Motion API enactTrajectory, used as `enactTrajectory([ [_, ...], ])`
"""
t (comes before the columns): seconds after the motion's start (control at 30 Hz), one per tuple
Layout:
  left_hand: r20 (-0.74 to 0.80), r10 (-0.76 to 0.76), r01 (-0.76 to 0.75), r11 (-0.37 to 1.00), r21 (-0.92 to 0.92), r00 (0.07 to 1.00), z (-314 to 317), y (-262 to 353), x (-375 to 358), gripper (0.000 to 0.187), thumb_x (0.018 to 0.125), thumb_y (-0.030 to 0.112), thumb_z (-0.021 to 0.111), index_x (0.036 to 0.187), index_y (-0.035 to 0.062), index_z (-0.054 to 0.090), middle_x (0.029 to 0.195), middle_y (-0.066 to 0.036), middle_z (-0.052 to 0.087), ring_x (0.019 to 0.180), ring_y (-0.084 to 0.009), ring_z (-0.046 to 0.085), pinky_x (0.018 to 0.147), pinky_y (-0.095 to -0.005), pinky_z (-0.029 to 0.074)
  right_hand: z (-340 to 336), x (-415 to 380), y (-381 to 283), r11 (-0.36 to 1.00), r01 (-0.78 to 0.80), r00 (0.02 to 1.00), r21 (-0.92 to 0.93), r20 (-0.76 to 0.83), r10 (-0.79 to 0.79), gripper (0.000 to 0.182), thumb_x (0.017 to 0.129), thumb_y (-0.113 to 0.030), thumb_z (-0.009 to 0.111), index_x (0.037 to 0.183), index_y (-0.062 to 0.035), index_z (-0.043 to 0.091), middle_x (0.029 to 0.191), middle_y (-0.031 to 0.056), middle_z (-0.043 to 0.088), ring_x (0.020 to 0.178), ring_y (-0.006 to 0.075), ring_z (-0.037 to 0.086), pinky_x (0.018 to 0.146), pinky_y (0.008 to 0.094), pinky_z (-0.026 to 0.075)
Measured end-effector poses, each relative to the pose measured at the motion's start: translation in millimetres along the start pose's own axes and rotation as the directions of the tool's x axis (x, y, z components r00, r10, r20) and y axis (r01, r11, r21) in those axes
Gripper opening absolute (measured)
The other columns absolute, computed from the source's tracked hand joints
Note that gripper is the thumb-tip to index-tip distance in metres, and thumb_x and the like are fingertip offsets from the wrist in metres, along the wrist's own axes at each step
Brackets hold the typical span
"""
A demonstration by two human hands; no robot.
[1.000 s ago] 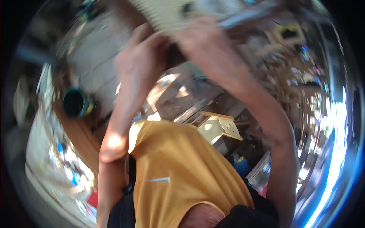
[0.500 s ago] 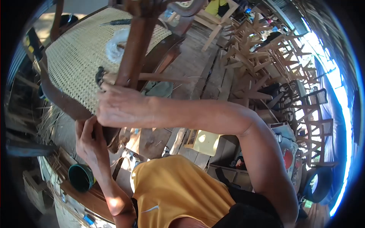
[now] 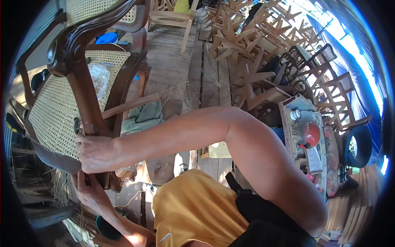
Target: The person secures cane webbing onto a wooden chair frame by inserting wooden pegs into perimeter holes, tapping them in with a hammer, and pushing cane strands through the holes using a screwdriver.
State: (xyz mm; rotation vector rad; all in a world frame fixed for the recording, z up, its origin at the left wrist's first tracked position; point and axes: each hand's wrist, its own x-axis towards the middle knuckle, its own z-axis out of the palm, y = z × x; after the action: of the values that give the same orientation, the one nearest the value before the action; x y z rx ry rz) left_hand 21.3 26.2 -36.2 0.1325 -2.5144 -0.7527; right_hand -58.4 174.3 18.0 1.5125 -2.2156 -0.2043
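Reaching across from the right with the right hand point(image 3: 98, 154) clenched around what looks like a dark tool point(image 3: 77, 125), its end poking up beside the foot of the arm post point(image 3: 88, 101). Bending the fingers of the left hand point(image 3: 88, 190) just below, at the near rim of the chair point(image 3: 51, 105); cannot tell whether pinching anything there. Working at the near edge of the cane seat point(image 3: 55, 111), with the chair on the left. Can see a plastic bag point(image 3: 98, 78) on the seat, and a greenish cloth point(image 3: 144, 117) to the right of it, beyond the right forearm. Farther right, can see a jar point(image 3: 295, 114) near a red object point(image 3: 311, 135), and a pile of wooden frames point(image 3: 242, 41) at the far side.
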Motion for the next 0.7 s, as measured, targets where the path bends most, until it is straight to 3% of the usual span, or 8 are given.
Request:
enactTrajectory([
  [0.07,-0.026,0.018,-0.017,0.999,0.047,0.999,4.6,-11.8,-1.3,0.023,0.093,0.016,0.065,0.111,0.0020,0.069,0.116,-0.018,0.066,0.103,-0.0391,0.064,0.083,-0.0478,0.048,2.1,-2.6,-2.6,0.998,0.029,0.999,-0.055,-0.017,-0.030,0.014,0.075,-0.024,0.066,0.068,-0.0138,0.072,0.070,0.0008,0.068,0.082,0.0198,0.064,0.084,0.0385,0.040],
  [0.2,-0.028,0.013,-0.013,1.000,0.025,1.000,1.6,1.1,0.7,0.020,0.091,0.009,0.066,0.109,0.0061,0.071,0.123,-0.017,0.065,0.112,-0.0370,0.063,0.086,-0.0457,0.049,0.7,-9.1,3.5,0.989,0.083,0.995,-0.122,-0.050,-0.090,0.014,0.076,-0.024,0.066,0.071,-0.0135,0.073,0.073,-0.0009,0.068,0.085,0.0187,0.062,0.085,0.0384,0.039],
  [0.3,-0.008,-0.001,0.001,0.999,0.033,1.000,-0.3,-1.0,0.9,0.019,0.091,0.010,0.066,0.109,0.0062,0.072,0.120,-0.016,0.066,0.110,-0.0358,0.064,0.085,-0.0452,0.049,-6.3,-25.8,-8.6,0.970,-0.003,0.994,-0.242,-0.107,-0.024,0.016,0.078,-0.025,0.065,0.076,-0.0107,0.073,0.078,-0.0001,0.068,0.088,0.0174,0.061,0.086,0.0369,0.039],
  [0.37,-0.020,0.003,-0.002,0.999,0.048,1.000,4.3,-7.5,1.2,0.017,0.092,0.010,0.066,0.107,0.0064,0.073,0.114,-0.014,0.067,0.105,-0.0342,0.065,0.083,-0.0442,0.049,-3.6,-37.3,-11.4,0.997,-0.071,0.933,0.032,-0.350,0.077,0.019,0.077,-0.020,0.068,0.089,-0.0068,0.072,0.087,0.0000,0.068,0.089,0.0185,0.061,0.087,0.0384,0.043],
  [0.43,-0.017,0.050,-0.050,0.999,-0.020,0.999,1.1,-1.3,2.5,0.018,0.094,0.017,0.066,0.107,0.0083,0.074,0.109,-0.013,0.067,0.095,-0.0320,0.066,0.078,-0.0439,0.050,-9.3,-64.1,-5.6,0.938,-0.049,0.787,0.343,-0.564,0.248,0.024,0.076,-0.018,0.071,0.096,-0.0053,0.071,0.090,0.0006,0.067,0.089,0.0193,0.061,0.089,0.0394,0.045],
  [0.5,-0.021,0.075,-0.076,0.996,-0.049,0.997,-0.7,2.0,1.9,0.018,0.095,0.021,0.066,0.106,0.0094,0.075,0.106,-0.012,0.067,0.089,-0.0295,0.067,0.075,-0.0428,0.050,-16.3,-102.3,10.9,0.856,-0.262,0.735,0.445,-0.482,0.476,0.030,0.078,-0.016,0.073,0.104,-0.0034,0.067,0.096,0.0049,0.065,0.095,0.0227,0.061,0.093,0.0403,0.047],
  [0.57,-0.040,0.084,-0.085,0.995,-0.048,0.996,-0.2,3.5,2.6,0.016,0.095,0.021,0.067,0.102,0.0096,0.076,0.103,-0.011,0.068,0.087,-0.0269,0.068,0.073,-0.0410,0.050,0.9,-116.8,25.8,0.625,-0.641,0.567,0.445,-0.274,0.776,0.031,0.084,-0.018,0.071,0.110,-0.0028,0.064,0.101,0.0109,0.064,0.098,0.0267,0.061,0.088,0.0407,0.049],
  [0.7,-0.025,0.100,-0.101,0.993,-0.058,0.995,-2.9,6.4,3.7,0.017,0.094,0.021,0.068,0.103,0.0094,0.076,0.101,-0.010,0.068,0.087,-0.0273,0.068,0.072,-0.0403,0.051,40.0,-141.1,37.6,0.675,-0.721,0.636,0.156,-0.239,0.734,0.030,0.089,-0.019,0.067,0.114,-0.0039,0.062,0.107,0.0151,0.062,0.098,0.0336,0.063,0.083,0.0459,0.053],
])
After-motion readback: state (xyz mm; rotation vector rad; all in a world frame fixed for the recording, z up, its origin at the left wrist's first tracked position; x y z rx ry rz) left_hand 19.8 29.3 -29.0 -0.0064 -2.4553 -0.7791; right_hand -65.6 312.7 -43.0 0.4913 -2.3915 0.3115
